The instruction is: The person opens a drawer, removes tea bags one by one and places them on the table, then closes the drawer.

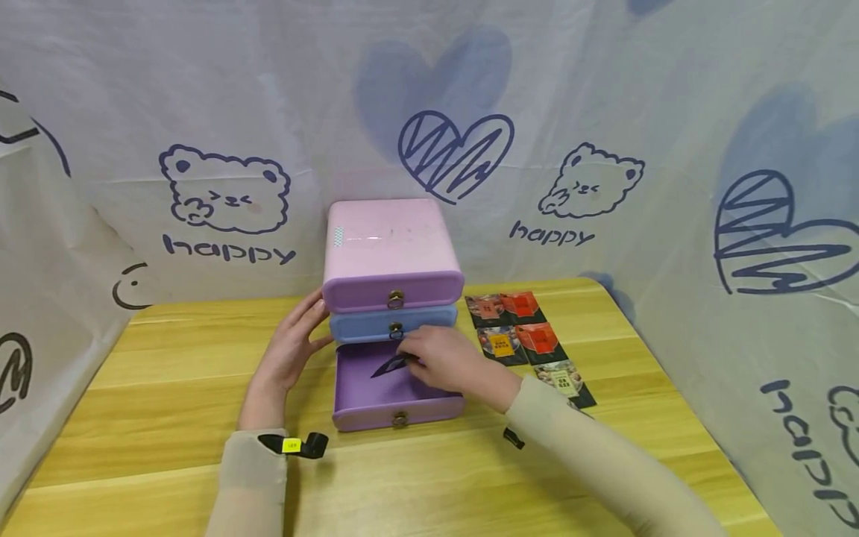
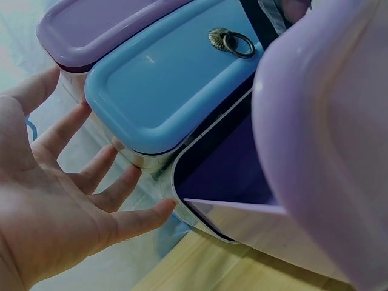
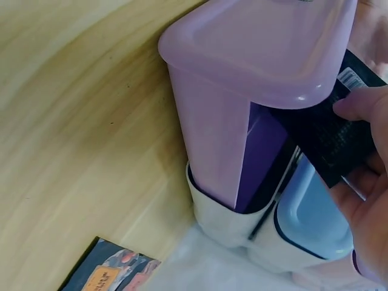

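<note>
A small pink cabinet stands at the back of the table, its purple bottom drawer pulled out. The blue middle drawer and the purple top drawer are closed. My right hand pinches a flat black packet over the pulled-out drawer; a barcode shows on its dark face. With fingers spread, my left hand touches the cabinet's left side beside the upper drawers. The drawer's inside is partly hidden by the right hand and packet.
Several dark packets with red, orange and pale labels, among them a red-labelled packet, lie on the wooden table right of the cabinet. A printed cloth hangs close behind and at both sides.
</note>
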Tool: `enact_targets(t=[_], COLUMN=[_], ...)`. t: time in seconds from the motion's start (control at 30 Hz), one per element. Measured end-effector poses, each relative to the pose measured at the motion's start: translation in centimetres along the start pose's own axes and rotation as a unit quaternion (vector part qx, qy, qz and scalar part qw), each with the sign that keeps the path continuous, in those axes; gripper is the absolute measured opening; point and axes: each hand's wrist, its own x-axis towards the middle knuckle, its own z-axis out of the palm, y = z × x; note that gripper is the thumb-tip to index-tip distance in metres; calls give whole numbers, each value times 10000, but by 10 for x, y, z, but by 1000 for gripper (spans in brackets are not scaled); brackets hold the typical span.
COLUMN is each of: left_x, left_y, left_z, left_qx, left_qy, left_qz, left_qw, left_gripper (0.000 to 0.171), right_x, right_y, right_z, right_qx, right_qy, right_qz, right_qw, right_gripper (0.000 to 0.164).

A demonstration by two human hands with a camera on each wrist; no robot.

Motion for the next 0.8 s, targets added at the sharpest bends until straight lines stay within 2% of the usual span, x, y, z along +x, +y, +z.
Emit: enact_targets(t=[0.37,0.6,0.8], left_x=[-1,-1,-2], left_y=[0,1,1], left_z=[0,1,2], left_qx=[4,13,-5], left_qy=[34,35,55], left_qz=[-58,-97,-72], left_qw=[10000,9999,10000], left_gripper=[50,50,49], right_x=[-20,-36,-51], right_y=[3,9,14], right_z=[-10,-10,-12], right_qx=[337,916,871], right_qy=[703,1435,1856], right_qz=[121,201,463], right_qw=[9969,9852,9777], right_gripper=[14,17,16])
